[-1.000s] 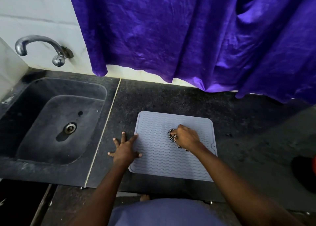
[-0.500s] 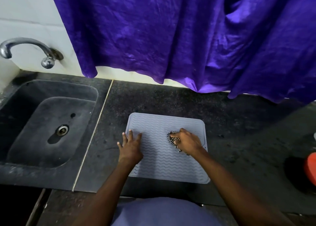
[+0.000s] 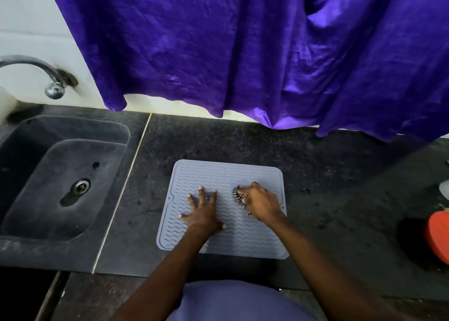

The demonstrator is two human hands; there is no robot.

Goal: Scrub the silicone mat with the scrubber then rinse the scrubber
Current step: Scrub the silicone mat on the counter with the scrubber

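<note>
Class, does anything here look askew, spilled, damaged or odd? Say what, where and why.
Nothing is spilled or broken. The silicone mat lies flat, the left hand pressing it, the right hand gripping the scrubber. Only small dark specks on the counter right of the mat stand out.

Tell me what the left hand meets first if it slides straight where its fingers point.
The way looks free over silicone mat and counter; then probably the wall below the purple curtain.
</note>
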